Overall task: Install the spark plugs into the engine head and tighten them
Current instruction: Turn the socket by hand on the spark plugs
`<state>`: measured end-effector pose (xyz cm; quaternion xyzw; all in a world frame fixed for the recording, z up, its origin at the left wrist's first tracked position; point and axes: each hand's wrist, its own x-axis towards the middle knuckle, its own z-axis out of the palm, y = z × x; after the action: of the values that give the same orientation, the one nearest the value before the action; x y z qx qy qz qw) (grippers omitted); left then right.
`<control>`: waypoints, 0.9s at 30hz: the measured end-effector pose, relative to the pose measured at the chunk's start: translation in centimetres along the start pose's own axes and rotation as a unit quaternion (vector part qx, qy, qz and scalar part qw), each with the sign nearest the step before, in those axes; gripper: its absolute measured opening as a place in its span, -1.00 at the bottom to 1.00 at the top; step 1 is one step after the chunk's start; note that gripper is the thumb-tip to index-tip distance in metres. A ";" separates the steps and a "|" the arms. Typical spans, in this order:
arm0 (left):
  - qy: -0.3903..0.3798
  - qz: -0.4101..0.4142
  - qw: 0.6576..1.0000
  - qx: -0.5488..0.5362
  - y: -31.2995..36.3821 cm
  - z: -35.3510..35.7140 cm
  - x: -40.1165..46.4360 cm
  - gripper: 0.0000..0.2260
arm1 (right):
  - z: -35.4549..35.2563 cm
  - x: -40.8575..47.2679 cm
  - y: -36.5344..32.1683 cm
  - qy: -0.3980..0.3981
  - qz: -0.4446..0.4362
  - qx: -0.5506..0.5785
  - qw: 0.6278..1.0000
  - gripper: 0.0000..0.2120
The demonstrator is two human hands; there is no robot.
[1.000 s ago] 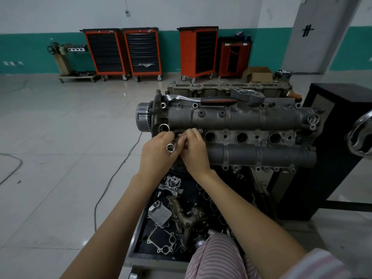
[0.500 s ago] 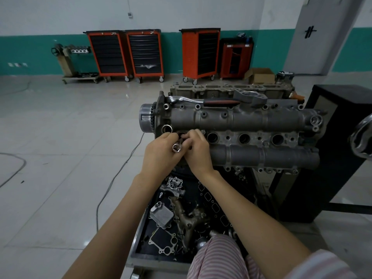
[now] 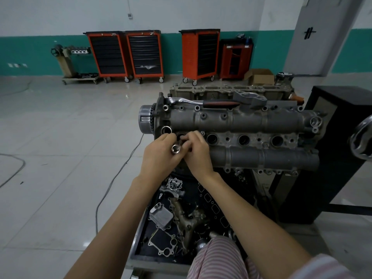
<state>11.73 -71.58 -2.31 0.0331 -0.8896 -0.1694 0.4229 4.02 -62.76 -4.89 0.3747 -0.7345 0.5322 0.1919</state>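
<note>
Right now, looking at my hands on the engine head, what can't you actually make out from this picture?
- Head view: whether a spark plug sits in the socket; the left hand and right hand cover its far end.
- Head view: the leftmost plug well is mostly hidden behind the fingers.
- Head view: the depths of the other three wells are too dark.
- Head view: the ratchet head's setting is too small.

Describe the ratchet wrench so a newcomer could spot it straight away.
Find the grey engine head in the middle of the view. Along its far top edge lies the ratchet wrench, untouched by either hand. Its chrome head and red-and-black grip set it apart from the dull cast metal around it.
</note>
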 end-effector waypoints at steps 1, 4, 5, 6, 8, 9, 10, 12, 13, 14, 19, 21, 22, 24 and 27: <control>0.005 0.007 1.000 0.003 0.1 0.0 0.0 -0.63 | 0.1 0.0 -0.1 -0.002 0.007 -0.003 1.000 -0.94; 0.032 0.027 0.999 0.010 0.4 -0.1 0.0 -0.68 | -0.1 -0.1 -0.2 -0.015 -0.016 -0.017 1.000 -0.86; 0.035 0.032 0.999 0.008 0.3 -0.1 -0.1 -0.72 | -0.2 -0.2 -0.3 -0.023 -0.030 -0.023 0.999 -0.77; 0.031 0.036 0.999 0.002 0.1 -0.1 -0.2 -0.75 | -0.4 -0.3 -0.3 -0.035 -0.046 -0.030 0.998 -0.67; 0.018 0.038 0.999 -0.016 -0.1 -0.3 -0.2 -0.78 | -0.7 -0.3 -0.2 -0.063 -0.068 -0.042 0.995 -0.55; 0.012 0.036 0.999 -0.025 -0.2 -0.3 -0.2 -0.79 | -0.8 -0.3 -0.1 -0.071 -0.072 -0.046 0.994 -0.56; 0.007 0.032 0.999 -0.030 -0.3 -0.3 -0.3 -0.80 | -0.8 -0.3 -0.1 -0.075 -0.072 -0.047 0.993 -0.61; 0.001 0.019 0.999 -0.027 -0.2 -0.2 -0.4 -0.78 | -0.6 -0.3 -0.2 -0.072 -0.053 -0.042 0.995 -0.71; -0.001 0.013 1.000 -0.019 -0.2 -0.1 -0.4 -0.76 | -0.5 -0.2 -0.3 -0.063 -0.039 -0.035 0.997 -0.75; -0.003 0.011 1.000 -0.010 -0.2 0.0 -0.4 -0.74 | -0.4 -0.2 -0.3 -0.048 -0.024 -0.027 0.998 -0.79; 0.009 0.000 1.000 -0.011 0.1 -0.1 0.0 -0.64 | 0.0 -0.2 -0.6 -0.002 -0.004 -0.009 1.000 -0.92; 0.025 0.007 1.000 -0.006 0.3 0.0 -0.1 -0.65 | 0.0 -0.3 -0.5 -0.003 -0.015 -0.018 1.000 -0.91; 0.027 0.014 1.000 -0.005 0.3 0.0 -0.2 -0.67 | -0.1 -0.3 -0.4 -0.006 -0.019 -0.020 1.000 -0.87; 0.024 0.026 0.999 -0.009 0.0 -0.1 -0.4 -0.71 | -0.3 -0.5 -0.3 -0.027 -0.037 -0.033 0.998 -0.71; 0.023 0.031 0.999 -0.015 -0.1 -0.2 -0.4 -0.75 | -0.7 -0.5 -0.3 -0.059 -0.067 -0.052 0.995 -0.57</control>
<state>12.13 -71.65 -2.56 0.0034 -0.8776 -0.1685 0.4487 4.46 -61.99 -4.84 0.4435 -0.7442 0.4565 0.2026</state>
